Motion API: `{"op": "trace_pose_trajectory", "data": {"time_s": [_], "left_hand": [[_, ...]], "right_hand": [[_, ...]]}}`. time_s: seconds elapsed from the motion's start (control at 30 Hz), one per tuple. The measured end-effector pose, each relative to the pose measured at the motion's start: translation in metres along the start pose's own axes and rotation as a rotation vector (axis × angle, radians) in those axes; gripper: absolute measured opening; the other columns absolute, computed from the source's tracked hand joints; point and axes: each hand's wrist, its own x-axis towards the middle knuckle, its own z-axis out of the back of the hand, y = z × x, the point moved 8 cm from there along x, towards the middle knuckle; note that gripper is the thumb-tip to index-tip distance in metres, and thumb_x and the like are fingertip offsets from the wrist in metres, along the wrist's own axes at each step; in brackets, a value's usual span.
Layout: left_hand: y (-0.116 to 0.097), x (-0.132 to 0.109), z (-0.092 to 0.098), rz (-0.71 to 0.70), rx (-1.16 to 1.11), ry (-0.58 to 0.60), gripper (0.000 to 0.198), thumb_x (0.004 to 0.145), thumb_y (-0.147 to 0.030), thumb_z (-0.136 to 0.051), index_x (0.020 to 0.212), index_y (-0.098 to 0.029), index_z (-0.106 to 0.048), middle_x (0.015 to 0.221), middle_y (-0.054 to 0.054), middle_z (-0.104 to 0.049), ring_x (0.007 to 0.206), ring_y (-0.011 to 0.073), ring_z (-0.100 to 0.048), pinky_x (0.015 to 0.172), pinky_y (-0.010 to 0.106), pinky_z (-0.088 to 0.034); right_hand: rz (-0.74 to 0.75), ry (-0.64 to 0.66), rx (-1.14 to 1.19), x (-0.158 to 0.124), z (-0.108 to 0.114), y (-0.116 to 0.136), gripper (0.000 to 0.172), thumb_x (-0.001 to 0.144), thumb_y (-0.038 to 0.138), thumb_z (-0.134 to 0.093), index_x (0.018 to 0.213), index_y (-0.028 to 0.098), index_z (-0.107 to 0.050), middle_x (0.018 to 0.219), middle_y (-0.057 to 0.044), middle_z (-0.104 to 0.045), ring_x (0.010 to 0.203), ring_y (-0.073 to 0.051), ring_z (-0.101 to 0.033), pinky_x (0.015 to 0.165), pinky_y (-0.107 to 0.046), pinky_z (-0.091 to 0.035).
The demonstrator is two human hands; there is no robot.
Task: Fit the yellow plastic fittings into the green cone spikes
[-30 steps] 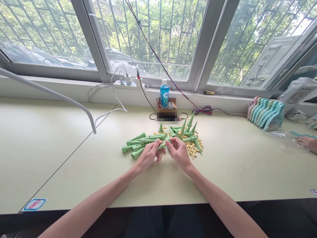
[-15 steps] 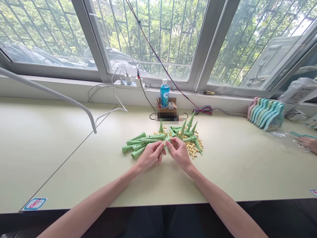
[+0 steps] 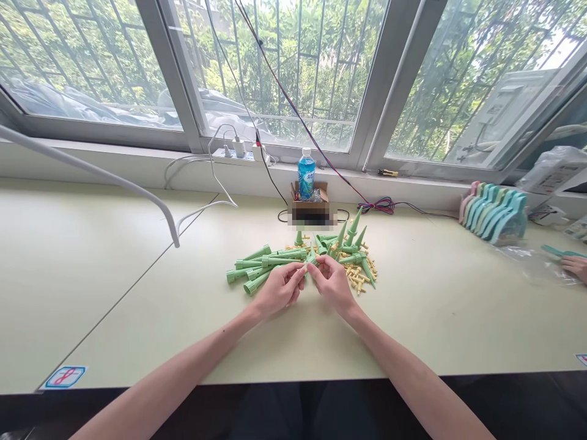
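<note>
Head view: the left hand (image 3: 279, 288) and right hand (image 3: 333, 283) meet at the middle of the pale green counter (image 3: 440, 305). Both sets of fingers (image 3: 299, 276) are pinched on one green spike (image 3: 310, 259). It sits between the two thumbs, its tip rising toward 12 o'clock just above the knuckles. The spike is a smooth, matte plastic cone with a collared wide end.

Just behind the hands is a heap of spikes (image 3: 263, 264) of the same kind. Those at 10 o'clock lie flat and roughly side by side, while those at 1 o'clock are jumbled, some of them pointing up. They overlap too much for an exact count. Small yellow plastic pieces (image 3: 361, 276) are scattered among those on the 1 o'clock side.

At 12 o'clock one blue-labelled bottle (image 3: 306, 173) stands in one cardboard box (image 3: 316, 197). At 3 o'clock there is a row of curved pastel pieces (image 3: 493, 214), and a co-worker's hand (image 3: 575, 266) is at the picture's edge.
</note>
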Motion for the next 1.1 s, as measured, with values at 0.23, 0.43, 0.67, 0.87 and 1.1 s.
{"op": "trace_pose_trajectory", "data": {"time_s": [0.23, 0.43, 0.67, 0.87, 1.1], "left_hand": [[0.0000, -0.0009, -0.0003, -0.001, 0.013, 0.003, 0.045, 0.095, -0.058, -0.049, 0.098, -0.015, -0.062, 0.067, -0.004, -0.052, 0.036, 0.0040, -0.043, 0.037, 0.018, -0.034], [-0.0004, -0.0016, 0.0001, -0.005, 0.017, -0.006, 0.044, 0.095, -0.056, -0.050, 0.104, -0.015, -0.062, 0.067, -0.004, -0.052, 0.036, 0.0045, -0.043, 0.037, 0.019, -0.035], [-0.0002, -0.0024, 0.0001, -0.017, 0.059, -0.005, 0.042, 0.097, -0.055, -0.047, 0.096, -0.015, -0.061, 0.067, -0.004, -0.053, 0.037, 0.0048, -0.043, 0.038, 0.019, -0.037], [0.0016, -0.0022, 0.0017, -0.033, 0.073, 0.000, 0.042, 0.098, -0.053, -0.046, 0.099, -0.015, -0.062, 0.069, -0.003, -0.052, 0.037, 0.0047, -0.042, 0.039, 0.020, -0.038], [0.0044, -0.0010, 0.0039, -0.047, 0.060, -0.002, 0.041, 0.098, -0.052, -0.047, 0.100, -0.014, -0.062, 0.068, -0.004, -0.051, 0.038, 0.0043, -0.041, 0.039, 0.019, -0.037]], "right_hand": [[-0.001, 0.017, -0.004, 0.0008, -0.0009, 0.0019, 0.036, 0.084, 0.053, -0.071, 0.093, 0.020, -0.057, 0.062, 0.006, -0.048, 0.047, -0.011, -0.043, 0.044, -0.024, -0.034], [0.004, 0.021, -0.023, 0.0007, -0.0005, 0.0055, 0.036, 0.086, 0.055, -0.069, 0.088, 0.021, -0.058, 0.061, 0.005, -0.048, 0.047, -0.011, -0.042, 0.044, -0.025, -0.034], [-0.011, 0.025, -0.014, -0.0004, -0.0013, 0.0087, 0.040, 0.085, 0.060, -0.067, 0.085, 0.022, -0.058, 0.059, 0.006, -0.045, 0.046, -0.011, -0.041, 0.044, -0.025, -0.033], [-0.006, 0.029, -0.024, -0.0006, -0.0014, 0.0082, 0.039, 0.083, 0.057, -0.071, 0.087, 0.021, -0.056, 0.058, 0.006, -0.045, 0.050, -0.012, -0.041, 0.048, -0.026, -0.034], [-0.021, 0.021, -0.034, 0.0006, -0.0021, 0.0051, 0.043, 0.080, 0.061, -0.072, 0.089, 0.021, -0.056, 0.059, 0.006, -0.047, 0.048, -0.012, -0.043, 0.047, -0.026, -0.035]]}}
